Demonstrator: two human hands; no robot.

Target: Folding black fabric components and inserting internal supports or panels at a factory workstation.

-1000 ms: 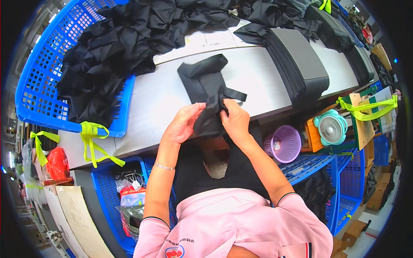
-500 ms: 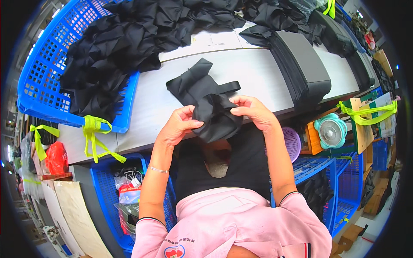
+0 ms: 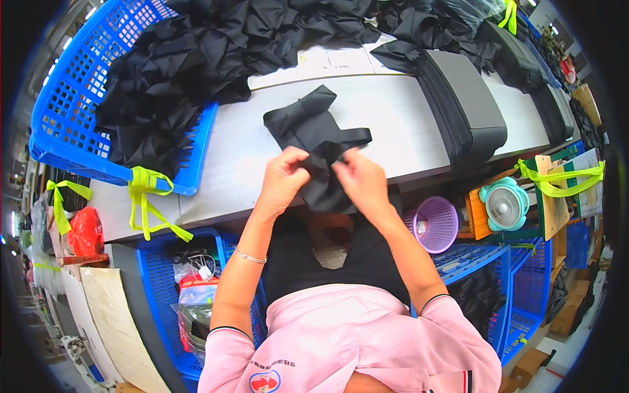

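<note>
A black sewn fabric piece (image 3: 314, 128) with a strap loop at its right side lies partly on the table near its front edge; its lower part hangs between my hands. My left hand (image 3: 284, 183) is closed, pinching the cloth at its left side. My right hand (image 3: 362, 180), slightly blurred, has its fingers bent onto the right side of the same cloth. The fingertips are partly hidden by the folds.
A blue basket (image 3: 72, 124) heaped with crumpled black fabric pieces (image 3: 164, 85) stands at the left. Stacked black pieces (image 3: 465, 98) lie at the right. Below the table edge are a purple basket (image 3: 437, 226), a small teal fan (image 3: 504, 203) and a blue crate (image 3: 160, 281).
My hands have moved closer together over the cloth, the right one inward and lower. The cloth between them is narrower and more bunched. The whole view has shifted slightly.
</note>
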